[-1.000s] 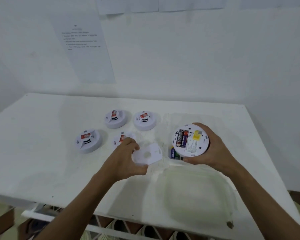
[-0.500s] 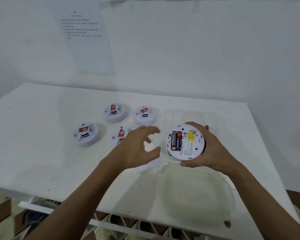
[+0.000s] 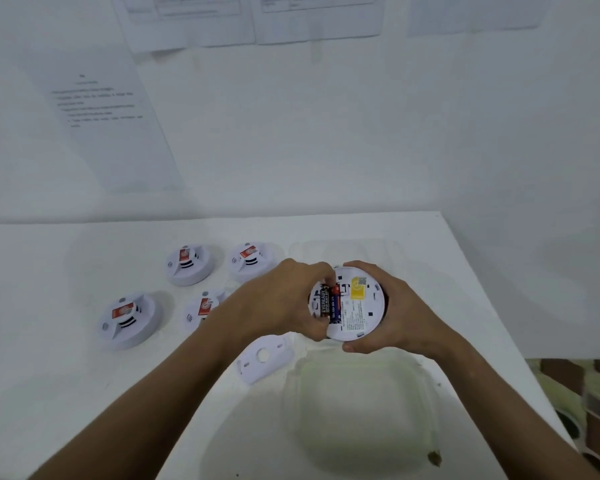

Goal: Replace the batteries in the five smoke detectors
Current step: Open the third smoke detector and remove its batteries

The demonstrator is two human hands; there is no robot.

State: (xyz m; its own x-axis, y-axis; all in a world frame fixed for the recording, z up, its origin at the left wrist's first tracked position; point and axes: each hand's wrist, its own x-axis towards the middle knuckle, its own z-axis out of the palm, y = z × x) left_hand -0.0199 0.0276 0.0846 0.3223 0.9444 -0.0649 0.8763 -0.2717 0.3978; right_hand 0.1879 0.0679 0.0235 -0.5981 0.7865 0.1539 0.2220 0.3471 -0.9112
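Note:
My right hand [image 3: 400, 315] grips an upturned white smoke detector [image 3: 355, 308] above the table, its underside and yellow label facing me. Two batteries [image 3: 330, 304], one black and one blue, sit in its open compartment. My left hand [image 3: 284, 301] is at the detector's left side, its fingertips curled onto the black battery. The detector's white mounting plate [image 3: 264, 357] lies flat on the table [image 3: 66, 393] just below my left wrist. Several other white detectors stand to the left, such as one [image 3: 129, 320] at front left and one [image 3: 189, 265] further back.
A clear plastic container [image 3: 361, 410] stands on the table near the front edge under my right forearm; another clear container [image 3: 312, 249] sits behind my hands. Printed sheets [image 3: 104, 123] hang on the wall. The table's right edge runs close to my right arm.
My left hand let go of the mounting plate, which now lies on the table, and moved right to the batteries in the detector. The view tilted upward.

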